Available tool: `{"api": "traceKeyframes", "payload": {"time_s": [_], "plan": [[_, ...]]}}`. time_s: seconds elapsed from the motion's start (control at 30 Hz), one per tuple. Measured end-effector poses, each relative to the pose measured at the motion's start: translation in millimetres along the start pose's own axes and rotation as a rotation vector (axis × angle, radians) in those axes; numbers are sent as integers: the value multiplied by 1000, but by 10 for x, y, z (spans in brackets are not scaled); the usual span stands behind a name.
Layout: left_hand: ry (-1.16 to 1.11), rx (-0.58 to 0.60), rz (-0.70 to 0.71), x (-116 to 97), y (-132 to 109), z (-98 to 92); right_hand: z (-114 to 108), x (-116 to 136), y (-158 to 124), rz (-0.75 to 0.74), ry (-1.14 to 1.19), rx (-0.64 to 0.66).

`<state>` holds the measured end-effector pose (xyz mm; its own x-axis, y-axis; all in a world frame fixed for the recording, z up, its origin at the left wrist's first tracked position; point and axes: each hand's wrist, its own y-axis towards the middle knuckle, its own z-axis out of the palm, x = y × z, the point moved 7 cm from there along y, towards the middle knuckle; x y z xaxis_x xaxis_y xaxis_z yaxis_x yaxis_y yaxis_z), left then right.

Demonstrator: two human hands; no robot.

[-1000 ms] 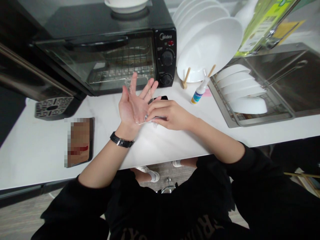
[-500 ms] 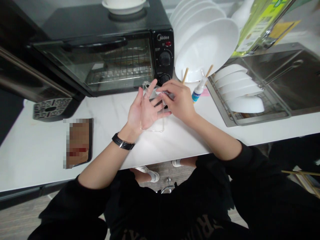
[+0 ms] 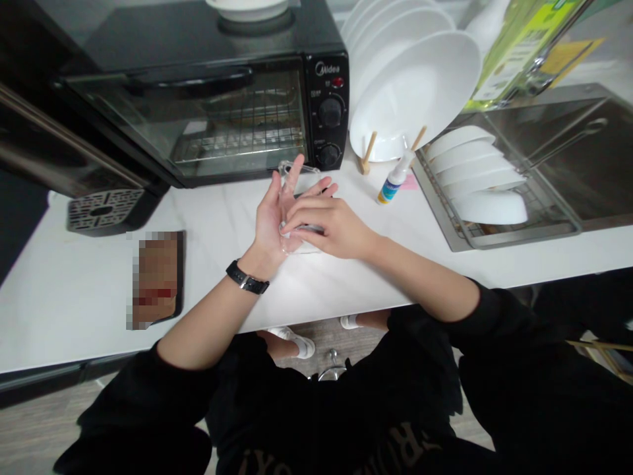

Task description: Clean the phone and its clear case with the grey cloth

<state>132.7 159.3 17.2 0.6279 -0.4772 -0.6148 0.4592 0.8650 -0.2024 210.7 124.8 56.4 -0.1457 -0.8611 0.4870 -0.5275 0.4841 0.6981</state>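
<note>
Right hand (image 3: 326,227) has moved back down the clear phone case (image 3: 304,170), fingers curled gripping it against the flat, open left hand (image 3: 274,214).

A black toaster oven (image 3: 198,112) stands just beyond the left hand (image 3: 274,214), with a white bowl (image 3: 247,8) on top. White plates (image 3: 415,86) lean beyond the right hand (image 3: 329,227), and a small bottle (image 3: 394,181) stands near it. A dark flat object (image 3: 155,277) lies well left of the left hand.
</note>
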Motion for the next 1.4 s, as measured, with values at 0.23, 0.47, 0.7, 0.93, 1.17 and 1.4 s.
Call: {"api": "traceKeyframes", "payload": {"time_s": [0.23, 0.47, 0.7, 0.93, 1.17, 1.4], "plan": [[-97, 70, 164, -268, -35, -93, 48, 31, -24, -18, -20, 132], [-60, 7, 127, -260, -25, -93, -239, -252, -27, 147, -212, -107], [83, 29, -96, 98, 20, -25, -462, -386, -88, 332, -286, -319], [36, -2, -159, 223, -1, 2, -334, -243, -47, 265, -213, -263], [-2, 32, -33, 52, 16, 0, 33, -37, -5, 45, -45, 16], [-23, 98, 137, -259, -54, -33, 92, 62, -28, -41, -42, 164]]}}
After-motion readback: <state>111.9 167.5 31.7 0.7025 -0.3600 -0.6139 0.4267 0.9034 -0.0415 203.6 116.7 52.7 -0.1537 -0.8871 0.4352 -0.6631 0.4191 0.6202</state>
